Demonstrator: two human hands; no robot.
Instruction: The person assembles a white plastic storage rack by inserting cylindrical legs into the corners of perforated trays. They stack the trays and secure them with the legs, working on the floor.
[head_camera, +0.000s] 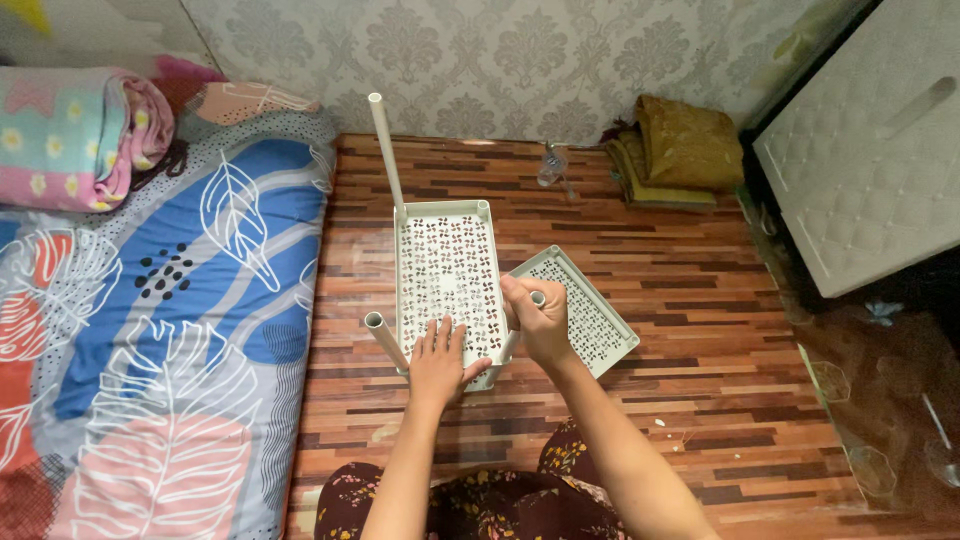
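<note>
Her left hand lies spread flat on the perforated white shelf tray, while the right hand is wrapped around a white tube leg at its corner.

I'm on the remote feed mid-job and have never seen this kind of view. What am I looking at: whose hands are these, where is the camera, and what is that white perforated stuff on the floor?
There is one picture, from a camera worn on a person's head, looking down at their own two bare hands. There is no machine. The person is seated on a wood-patterned floor. The left hand lies flat on a white perforated tray. The right hand is closed around a white tube at the tray's near right corner. Two more tubes stand at the tray's corners: a tall tube at the far left and a short tube at the near left. A second tray lies to the right. A patterned mattress lies at left, folded cloths by the wall.
</note>
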